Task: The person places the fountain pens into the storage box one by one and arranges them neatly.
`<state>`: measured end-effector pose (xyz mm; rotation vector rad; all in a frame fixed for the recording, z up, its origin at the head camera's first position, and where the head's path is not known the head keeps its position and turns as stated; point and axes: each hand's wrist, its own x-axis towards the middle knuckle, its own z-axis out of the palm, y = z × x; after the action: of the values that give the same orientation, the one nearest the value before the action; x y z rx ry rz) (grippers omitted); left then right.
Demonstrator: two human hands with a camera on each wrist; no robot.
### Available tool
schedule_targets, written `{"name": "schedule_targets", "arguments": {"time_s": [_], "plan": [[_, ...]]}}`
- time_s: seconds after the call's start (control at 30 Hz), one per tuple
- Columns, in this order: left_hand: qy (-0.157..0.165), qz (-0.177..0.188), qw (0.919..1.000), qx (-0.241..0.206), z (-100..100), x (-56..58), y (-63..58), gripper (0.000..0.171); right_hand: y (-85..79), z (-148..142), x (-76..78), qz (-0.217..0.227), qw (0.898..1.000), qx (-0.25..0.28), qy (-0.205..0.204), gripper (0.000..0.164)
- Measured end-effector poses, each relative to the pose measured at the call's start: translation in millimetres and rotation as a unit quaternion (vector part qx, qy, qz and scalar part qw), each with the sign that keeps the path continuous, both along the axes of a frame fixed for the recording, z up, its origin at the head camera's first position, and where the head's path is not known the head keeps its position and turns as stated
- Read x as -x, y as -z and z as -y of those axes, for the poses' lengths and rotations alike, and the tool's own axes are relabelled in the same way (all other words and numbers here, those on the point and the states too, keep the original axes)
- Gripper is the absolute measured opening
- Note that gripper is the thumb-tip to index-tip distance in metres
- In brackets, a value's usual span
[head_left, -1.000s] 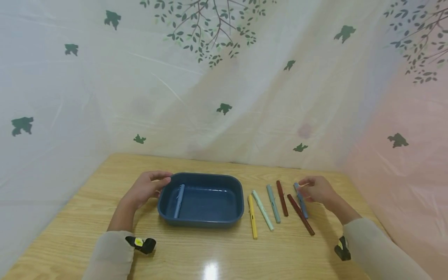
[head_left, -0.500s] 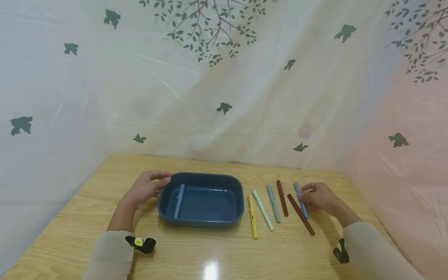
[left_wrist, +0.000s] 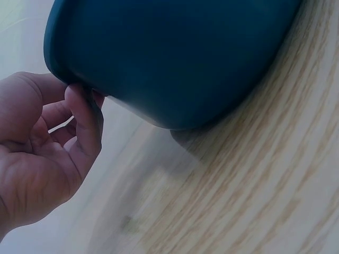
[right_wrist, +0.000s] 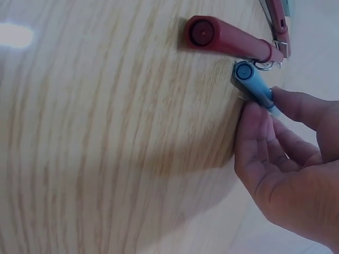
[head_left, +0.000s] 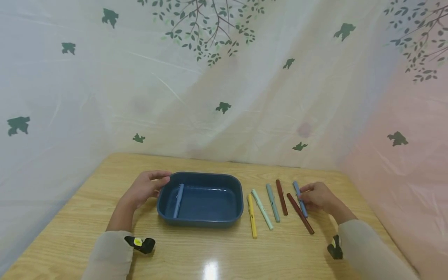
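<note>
A dark blue rectangular dish (head_left: 206,224) stands on the table, with one blue pen (head_left: 178,200) lying inside near its left end. My left hand (head_left: 145,186) grips the dish's upper left rim between thumb and fingers. At the right, my right hand (head_left: 317,196) pinches another blue pen (right_wrist: 251,82) between thumb and fingertips. That pen lies beside a dark red pen (head_left: 300,214), whose clip shows in the right wrist view. Its lower end is close to the red one.
Between dish and right hand lie a yellow pen (head_left: 252,216), a mint pen (head_left: 262,210), a grey-green pen (head_left: 273,203) and a second dark red pen (head_left: 281,197). A patterned curtain (head_left: 224,85) hangs behind the wooden table (head_left: 175,252).
My right hand has come slightly down along the blue pen, from its upper part toward its middle. My left hand keeps its place on the dish.
</note>
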<state>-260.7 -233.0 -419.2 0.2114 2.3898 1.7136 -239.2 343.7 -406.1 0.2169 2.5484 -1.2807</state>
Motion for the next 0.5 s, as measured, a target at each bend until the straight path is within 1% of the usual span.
{"name": "schedule_targets", "arguments": {"time_s": [0.27,0.4,0.5], "plan": [[-0.002,0.002,1.0000,0.002,0,-0.6,0.0,0.044,-2.6,9,2.0,0.003,1.000,-0.010,0.022,0.037],[0.003,-0.002,1.0000,0.000,0,-0.4,0.1,0.045,-0.9,12,2.7,-0.001,1.000,-0.012,0.029,0.037],[-0.001,0.001,1.0000,-0.001,0,0.3,1.3,0.044,1.3,12,3.4,-0.003,0.999,-0.012,0.030,0.036]]}}
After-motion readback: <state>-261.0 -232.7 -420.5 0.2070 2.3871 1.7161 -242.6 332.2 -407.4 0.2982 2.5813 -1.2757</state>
